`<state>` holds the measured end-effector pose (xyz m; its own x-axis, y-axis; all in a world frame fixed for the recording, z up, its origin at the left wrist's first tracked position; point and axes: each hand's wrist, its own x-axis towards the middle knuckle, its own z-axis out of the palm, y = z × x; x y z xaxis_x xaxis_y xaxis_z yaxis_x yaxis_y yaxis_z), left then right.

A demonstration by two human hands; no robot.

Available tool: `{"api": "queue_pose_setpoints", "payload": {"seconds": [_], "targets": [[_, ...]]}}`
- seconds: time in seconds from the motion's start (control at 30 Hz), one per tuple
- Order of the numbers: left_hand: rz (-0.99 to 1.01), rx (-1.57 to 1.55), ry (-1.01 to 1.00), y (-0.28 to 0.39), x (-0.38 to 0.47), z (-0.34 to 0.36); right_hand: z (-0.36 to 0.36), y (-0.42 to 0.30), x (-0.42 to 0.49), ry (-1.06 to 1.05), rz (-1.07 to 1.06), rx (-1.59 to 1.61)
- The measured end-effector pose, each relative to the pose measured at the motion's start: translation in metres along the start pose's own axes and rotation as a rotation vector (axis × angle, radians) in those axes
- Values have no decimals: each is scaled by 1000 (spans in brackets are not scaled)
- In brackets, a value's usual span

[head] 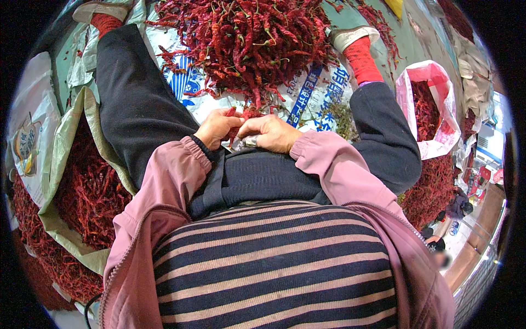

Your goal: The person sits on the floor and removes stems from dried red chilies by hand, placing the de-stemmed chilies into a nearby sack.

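Between the outstretched legs lies a heap of dried red chili peppers [254, 41] on a white printed woven sack [306, 96]. Close to the lap, at the heap's near edge, my left hand [220, 127] has its fingers closed on dried red chilies, some of which stick up past the thumb. My right hand [269, 132] is beside it, fingers bent and fingertips against the same chilies; whether it grips any is hidden. Something pale shows under the right fingers. A small pile of greenish-brown stems [339, 117] lies on the sack by the right knee.
An open woven bag of chilies [88, 197] stands at the left, beside a white printed bag [31, 144]. At the right are an open pink-and-white bag [441, 146] with chilies and a larger chili pile [431, 193]. Other people are far off at the lower right.
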<state>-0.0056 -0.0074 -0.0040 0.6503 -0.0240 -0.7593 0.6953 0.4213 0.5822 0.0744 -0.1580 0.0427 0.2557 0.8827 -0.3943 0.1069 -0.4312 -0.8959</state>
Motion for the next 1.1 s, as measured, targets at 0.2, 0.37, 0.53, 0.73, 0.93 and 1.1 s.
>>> {"api": "queue_pose_setpoints", "payload": {"seconds": [0.2,0.37,0.53,0.73,0.93,1.1], "targets": [[210,117,-17,5,-15,3,-12,13,-6,280,553,529],[472,679,68,7,-22,9,-12,12,-6,305,509,1009],[505,742,52,8,-26,15,-11,24,-3,300,444,939],[266,446,-134,5,-20,16,-11,26,-4,319,316,604],[207,569,-217,6,-18,15,-2,12,-1,333,94,-559],[74,303,-191,4,-16,8,1,8,3,349,157,-564]]}}
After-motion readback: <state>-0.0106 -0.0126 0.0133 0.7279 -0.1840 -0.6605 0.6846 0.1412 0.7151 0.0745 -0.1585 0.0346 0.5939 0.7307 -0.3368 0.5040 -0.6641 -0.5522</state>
